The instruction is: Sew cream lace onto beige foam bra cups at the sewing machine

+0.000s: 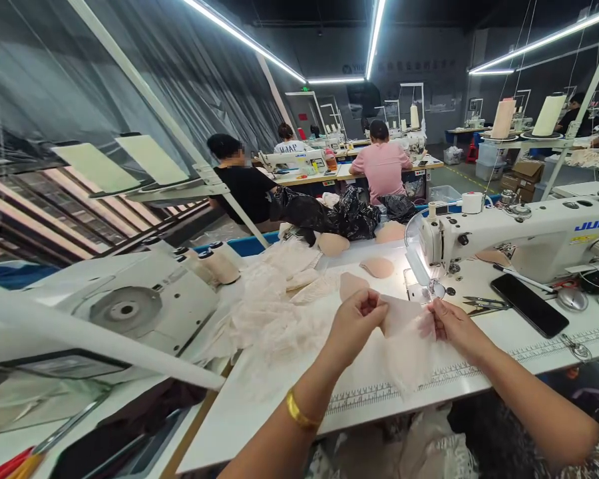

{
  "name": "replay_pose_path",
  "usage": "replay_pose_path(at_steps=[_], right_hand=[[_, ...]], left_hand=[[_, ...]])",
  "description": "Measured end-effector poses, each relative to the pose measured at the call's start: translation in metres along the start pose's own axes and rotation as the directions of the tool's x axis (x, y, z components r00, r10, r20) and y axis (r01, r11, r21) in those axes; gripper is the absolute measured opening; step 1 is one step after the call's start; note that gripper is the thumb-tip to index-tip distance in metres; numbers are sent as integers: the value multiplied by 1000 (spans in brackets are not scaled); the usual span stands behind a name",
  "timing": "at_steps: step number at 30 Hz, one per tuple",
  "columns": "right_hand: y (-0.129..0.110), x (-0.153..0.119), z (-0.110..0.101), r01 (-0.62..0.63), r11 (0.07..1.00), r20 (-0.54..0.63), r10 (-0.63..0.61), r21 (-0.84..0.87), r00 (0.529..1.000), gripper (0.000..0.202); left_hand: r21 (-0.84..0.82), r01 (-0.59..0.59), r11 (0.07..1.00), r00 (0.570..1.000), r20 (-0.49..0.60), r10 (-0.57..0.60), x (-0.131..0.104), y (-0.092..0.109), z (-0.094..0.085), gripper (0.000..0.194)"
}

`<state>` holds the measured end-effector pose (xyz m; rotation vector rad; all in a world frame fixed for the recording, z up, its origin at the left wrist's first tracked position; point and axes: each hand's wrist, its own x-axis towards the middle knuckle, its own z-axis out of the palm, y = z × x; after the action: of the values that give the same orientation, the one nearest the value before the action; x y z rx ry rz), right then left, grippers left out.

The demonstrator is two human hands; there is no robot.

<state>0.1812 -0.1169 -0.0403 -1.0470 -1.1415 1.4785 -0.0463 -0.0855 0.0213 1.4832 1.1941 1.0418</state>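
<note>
Stretched between my two hands is a thin, pale beige fabric piece [406,332], partly see-through, hanging over the table's printed ruler. My left hand [357,322] pinches its left upper edge, thumb against fingers. At the opposite edge my right hand [454,326] is closed on the same fabric, just in front of the sewing machine's needle area [432,289]. Beige rounded cup-shaped pieces lie behind, one [378,267] flat on the table and another [353,286] partly behind my left hand. A heap of sheer beige fabric [274,313] spreads to the left.
The white JUKI sewing machine [524,229] stands at right. Near it lie thread snips [484,304] and a black phone [529,305]. Thread cones [219,265] and another machine are at left. Black plastic bags [349,213] sit behind the table; several people work beyond.
</note>
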Motion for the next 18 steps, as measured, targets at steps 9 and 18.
replay_pose_path(at_steps=[9, 18], right_hand=[[-15, -5, 8, 155, 965, 80, -141, -212, 987, 49], [-87, -28, -2, 291, 823, 450, -49, -487, 892, 19]], left_hand=[[391, -82, 917, 983, 181, 10, -1, 22, 2, 56], [57, -98, 994, 487, 873, -2, 21, 33, 0, 44]])
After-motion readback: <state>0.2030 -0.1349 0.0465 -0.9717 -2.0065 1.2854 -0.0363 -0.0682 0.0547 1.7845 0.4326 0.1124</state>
